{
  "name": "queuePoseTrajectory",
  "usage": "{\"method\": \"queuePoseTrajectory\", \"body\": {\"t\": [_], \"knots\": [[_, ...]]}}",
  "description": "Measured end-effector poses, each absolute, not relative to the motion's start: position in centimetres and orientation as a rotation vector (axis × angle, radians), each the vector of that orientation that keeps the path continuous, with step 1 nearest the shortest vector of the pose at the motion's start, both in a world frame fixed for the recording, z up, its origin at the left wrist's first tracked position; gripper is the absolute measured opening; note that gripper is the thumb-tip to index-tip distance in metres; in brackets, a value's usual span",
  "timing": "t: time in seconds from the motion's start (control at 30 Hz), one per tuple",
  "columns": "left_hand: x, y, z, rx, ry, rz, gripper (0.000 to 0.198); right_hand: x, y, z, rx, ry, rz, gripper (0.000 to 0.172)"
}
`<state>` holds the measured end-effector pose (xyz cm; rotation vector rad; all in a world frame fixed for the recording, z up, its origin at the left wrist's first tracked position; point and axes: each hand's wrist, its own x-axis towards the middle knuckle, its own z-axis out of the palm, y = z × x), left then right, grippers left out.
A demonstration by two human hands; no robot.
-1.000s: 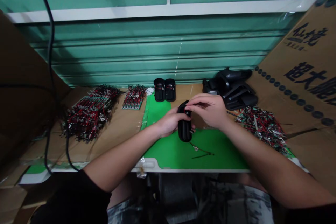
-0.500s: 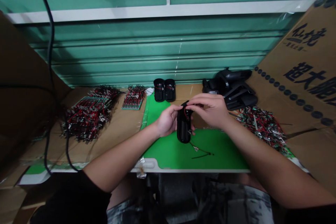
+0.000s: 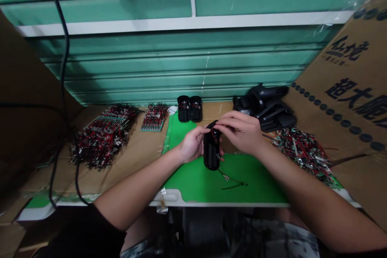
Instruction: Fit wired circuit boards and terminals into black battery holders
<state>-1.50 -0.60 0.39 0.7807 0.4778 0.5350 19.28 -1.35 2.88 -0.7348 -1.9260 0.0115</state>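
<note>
Green-painted corrugated steel filled the upper half of the head view, a ribbed roller shutter [image 3: 181, 64] crossed by a white rail [image 3: 181, 22], with a black cable [image 3: 64, 44] hanging down the upper left. Below it, at the centre of the frame, both bare hands were closed on a matte black plastic casing [image 3: 211, 154], a smooth, round-ended tube standing nearly upright. The left hand [image 3: 192, 144] held it from the left side, with its fingers curled towards the top. The right hand [image 3: 240, 132] came over from the right, and its fingers pinched at the top end, where thin red wires [image 3: 215, 134] showed. The lower end sat over a glossy green mat [image 3: 254, 179] laid on the cardboard-covered table [image 3: 136, 157]. A thin loose wire lead [image 3: 234, 181] lay on the mat, just below and to the right of the casing.

Two more black casings [image 3: 184, 109] stood side by side behind the hands, at the far edge of the mat. Tangled heaps of small circuit strips with red and black wires [image 3: 101, 141] lay at the left, with a neater row [image 3: 155, 117] beside them and another loose heap [image 3: 304, 153] at the right. Black moulded plastic parts [image 3: 264, 108] were piled at the far right, against printed cardboard [image 3: 341, 88].
</note>
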Motion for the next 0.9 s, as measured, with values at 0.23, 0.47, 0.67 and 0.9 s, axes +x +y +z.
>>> {"method": "queuePoseTrajectory", "body": {"t": [0.23, 0.47, 0.67, 0.9], "knots": [[-1.4, -0.6, 0.1, 0.827, 0.549, 0.517, 0.049, 19.6, -1.2, 2.4, -0.794, -2.067, 0.015, 0.017], [-0.9, -0.8, 0.8, 0.853, 0.626, 0.718, 0.040, 19.9, -1.4, 2.0, -0.854, -2.263, 0.074, 0.027], [-0.4, -0.8, 1.0, 0.843, 0.702, 0.918, 0.033, 19.7, -2.2, 2.9, -0.911, -2.318, 0.264, 0.041], [-0.3, -0.5, 1.1, 0.740, 0.709, 0.971, 0.030, 19.5, -2.3, 3.2, -0.925, -2.323, 0.451, 0.100]]}}
